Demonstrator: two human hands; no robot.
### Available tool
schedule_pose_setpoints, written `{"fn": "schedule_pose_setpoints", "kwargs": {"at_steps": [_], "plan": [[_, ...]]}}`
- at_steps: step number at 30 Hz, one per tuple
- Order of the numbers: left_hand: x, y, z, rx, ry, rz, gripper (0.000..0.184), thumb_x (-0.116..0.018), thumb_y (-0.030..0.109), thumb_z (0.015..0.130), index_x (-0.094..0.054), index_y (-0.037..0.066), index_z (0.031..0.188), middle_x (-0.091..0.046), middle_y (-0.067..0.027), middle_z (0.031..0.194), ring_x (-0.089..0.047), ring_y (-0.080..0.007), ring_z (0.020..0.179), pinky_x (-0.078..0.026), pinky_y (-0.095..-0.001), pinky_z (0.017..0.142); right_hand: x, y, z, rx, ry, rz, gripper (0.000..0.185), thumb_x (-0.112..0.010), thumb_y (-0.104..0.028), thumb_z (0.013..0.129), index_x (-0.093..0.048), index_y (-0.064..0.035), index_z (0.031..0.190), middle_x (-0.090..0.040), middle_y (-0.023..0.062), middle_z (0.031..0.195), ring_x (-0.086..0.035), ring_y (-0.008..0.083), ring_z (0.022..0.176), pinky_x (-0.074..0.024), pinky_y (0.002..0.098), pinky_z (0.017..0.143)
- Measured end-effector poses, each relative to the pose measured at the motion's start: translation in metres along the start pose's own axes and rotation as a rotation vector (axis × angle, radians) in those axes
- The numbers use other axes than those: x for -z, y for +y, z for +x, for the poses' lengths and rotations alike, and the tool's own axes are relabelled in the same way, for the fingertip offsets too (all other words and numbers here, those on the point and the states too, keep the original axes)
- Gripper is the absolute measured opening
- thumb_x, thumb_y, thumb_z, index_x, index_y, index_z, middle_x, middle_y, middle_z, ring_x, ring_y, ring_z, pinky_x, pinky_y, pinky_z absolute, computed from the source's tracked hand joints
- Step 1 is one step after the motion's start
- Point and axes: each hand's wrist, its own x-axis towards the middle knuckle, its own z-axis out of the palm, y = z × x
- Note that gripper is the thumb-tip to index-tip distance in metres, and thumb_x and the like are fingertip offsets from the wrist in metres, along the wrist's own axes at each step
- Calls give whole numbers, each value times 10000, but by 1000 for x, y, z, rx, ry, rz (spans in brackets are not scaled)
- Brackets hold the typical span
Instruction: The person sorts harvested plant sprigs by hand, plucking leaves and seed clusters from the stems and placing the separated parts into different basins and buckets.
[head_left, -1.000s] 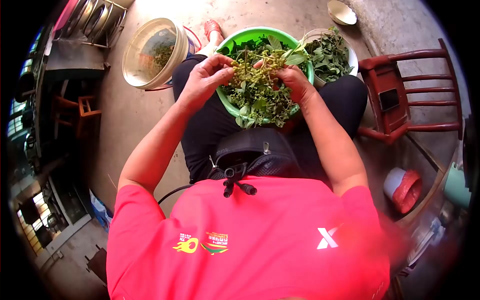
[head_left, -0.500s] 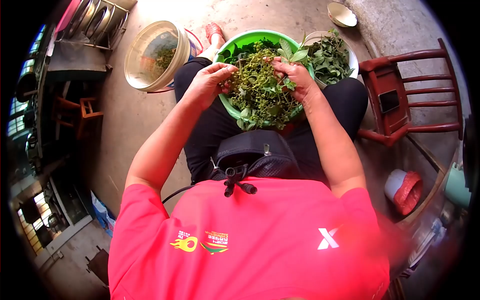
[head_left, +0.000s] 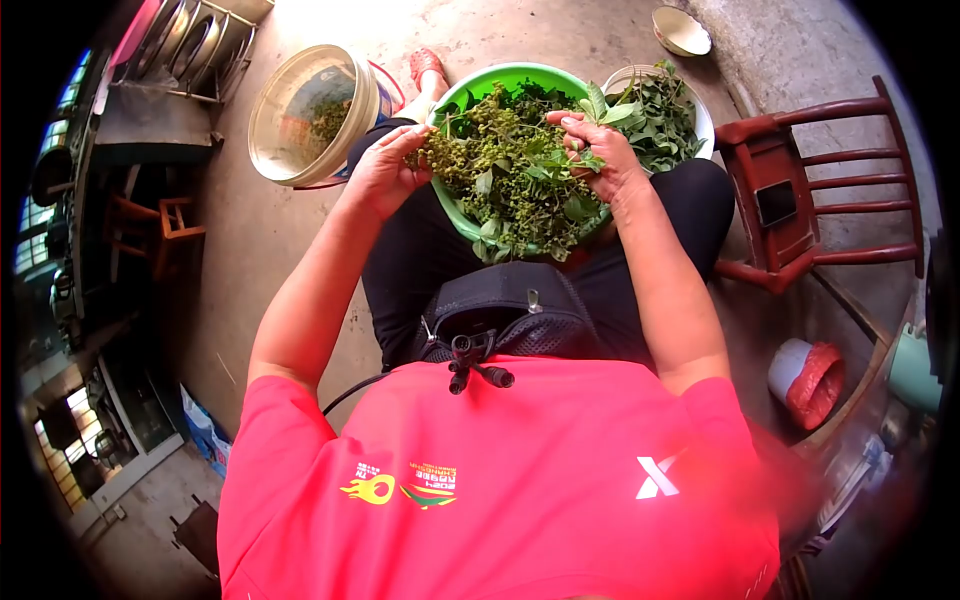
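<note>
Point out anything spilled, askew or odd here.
Nothing looks clearly spilled or damaged. The dark red wooden chair, right, and round pale plastic bucket, left, seem to lean, but the fisheye view may explain that.

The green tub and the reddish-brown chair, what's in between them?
In the head view, a white tub of leaves is between the green tub and the reddish-brown chair, plus the person's dark-trousered knee.

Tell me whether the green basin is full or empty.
Full, or nearly so: the green basin is heaped with leafy stems, which hide its bottom and overhang its near rim.
</note>
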Motion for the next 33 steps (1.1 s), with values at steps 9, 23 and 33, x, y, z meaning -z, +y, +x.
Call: {"fn": "schedule_pose_setpoints", "kwargs": {"at_steps": [9, 23, 33], "plan": [[53, 57, -3, -252, 171, -231, 142, -618, 127, 872, -584, 78, 1001, -618, -32, 931, -550, -143, 769, -433, -247, 571, 8, -8, -3, 59, 120, 127, 144, -533, -153, 912, -606, -49, 980, -447, -62, 611, -383, 34, 450, -302, 188, 386], [59, 83, -21, -322, 123, -284, 178, -590, 131, 882, -583, 66, 1048, -610, -51, 916, -520, -157, 712, -407, -271, 555, -54, -28, -4, 549, 60, -484, 162, -557, -135, 911, -660, -40, 993, -502, -65, 648, -398, 29, 552, -337, 189, 503], [3, 62, -44, -108, -232, -99, 197, -549, 124, 894, -579, 9, 1050, -631, -75, 972, -634, -173, 862, -558, -323, 723, -67, -19, 23, 556, -180, -1044, 210, -646, -199, 852, -657, -58, 1007, -668, 21, 830, -582, 140, 696, -476, 315, 659]]}}
